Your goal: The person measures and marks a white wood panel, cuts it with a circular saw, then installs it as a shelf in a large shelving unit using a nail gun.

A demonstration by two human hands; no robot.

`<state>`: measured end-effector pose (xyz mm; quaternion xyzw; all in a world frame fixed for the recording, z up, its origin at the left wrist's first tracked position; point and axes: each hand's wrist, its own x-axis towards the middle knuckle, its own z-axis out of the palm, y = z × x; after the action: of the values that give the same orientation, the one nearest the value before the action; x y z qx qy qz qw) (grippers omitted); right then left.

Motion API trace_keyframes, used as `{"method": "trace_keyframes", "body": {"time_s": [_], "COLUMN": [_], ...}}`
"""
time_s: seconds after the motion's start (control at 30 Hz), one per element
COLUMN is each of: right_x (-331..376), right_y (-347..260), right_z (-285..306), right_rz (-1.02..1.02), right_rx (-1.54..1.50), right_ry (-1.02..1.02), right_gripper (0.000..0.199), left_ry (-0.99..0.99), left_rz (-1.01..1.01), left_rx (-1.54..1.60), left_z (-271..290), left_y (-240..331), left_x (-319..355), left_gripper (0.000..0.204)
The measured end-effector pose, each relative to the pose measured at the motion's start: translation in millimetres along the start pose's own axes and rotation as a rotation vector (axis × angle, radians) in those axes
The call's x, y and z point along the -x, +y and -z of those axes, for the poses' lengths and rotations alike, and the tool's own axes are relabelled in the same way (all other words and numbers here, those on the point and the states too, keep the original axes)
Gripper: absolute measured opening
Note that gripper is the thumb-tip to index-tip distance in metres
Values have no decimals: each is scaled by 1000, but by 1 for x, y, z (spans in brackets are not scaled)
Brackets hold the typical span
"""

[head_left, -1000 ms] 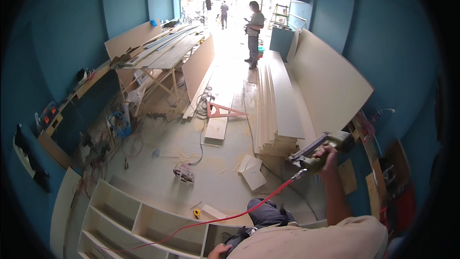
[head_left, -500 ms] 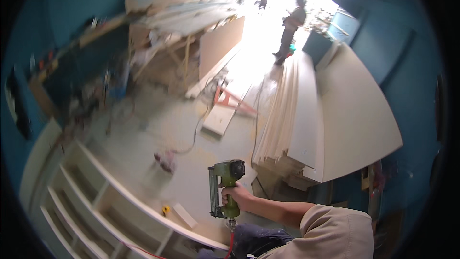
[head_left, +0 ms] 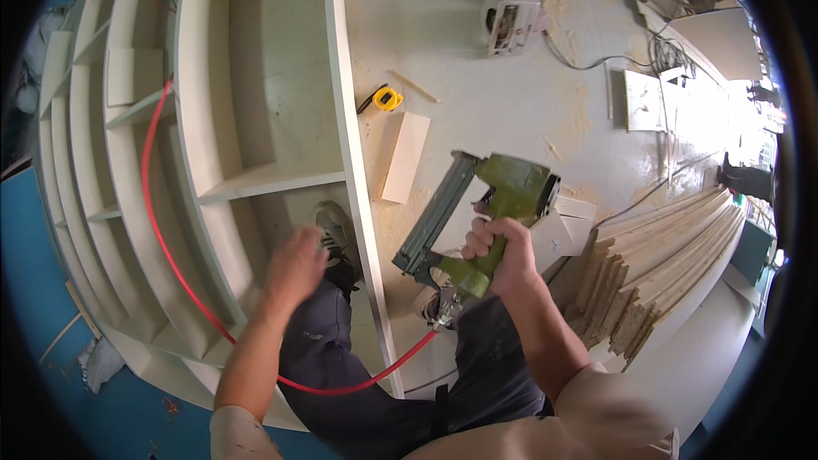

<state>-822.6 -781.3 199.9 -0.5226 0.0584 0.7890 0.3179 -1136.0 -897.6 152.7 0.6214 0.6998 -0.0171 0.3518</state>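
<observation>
My right hand [head_left: 504, 254] is closed round the grip of a green pneumatic nail gun [head_left: 521, 187], its long dark magazine slanting down to the left. A red air hose [head_left: 351, 388] joins the fitting at the gun's base and loops left over my leg. Above the cabinet's near compartment hovers my left hand [head_left: 296, 266], its fingers curled and blurred; whether it holds anything small is unclear. The pale wooden cabinet frame [head_left: 339, 60], with several compartments, lies on the left. My shoe [head_left: 334, 234] is inside one compartment, and the other foot is outside the frame.
On the floor beside the frame are a yellow tape measure [head_left: 387, 99], a short board [head_left: 406, 158] and a thin stick [head_left: 415, 86]. A circular saw [head_left: 509, 19] with its cord sits farther off. Stacked wooden strips [head_left: 660, 277] lie on the right.
The view has swung down and right, so the cabinet now fills the left side. My left hand has come into view. The nail gun stays in my right hand, now tilted.
</observation>
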Motion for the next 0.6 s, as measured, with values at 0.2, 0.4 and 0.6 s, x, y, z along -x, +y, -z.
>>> {"method": "trace_keyframes", "body": {"time_s": [0.2, 0.4, 0.6], "right_x": [-96, -140, -142], "right_y": [3, -2, -1], "right_z": [-3, -40, -38], "right_rz": [29, 149, 114], "right_rx": [185, 379, 446], "right_ry": [-137, -269, -212], "right_gripper": [33, 32, 31], "left_ry": [125, 39, -57], "left_rz": [-291, -198, -157], "left_rx": [-281, -271, -160], "left_z": [-9, -48, -39], "left_y": [-58, -68, -64], "left_x": [-130, -178, -181], "left_gripper": [48, 24, 13]}}
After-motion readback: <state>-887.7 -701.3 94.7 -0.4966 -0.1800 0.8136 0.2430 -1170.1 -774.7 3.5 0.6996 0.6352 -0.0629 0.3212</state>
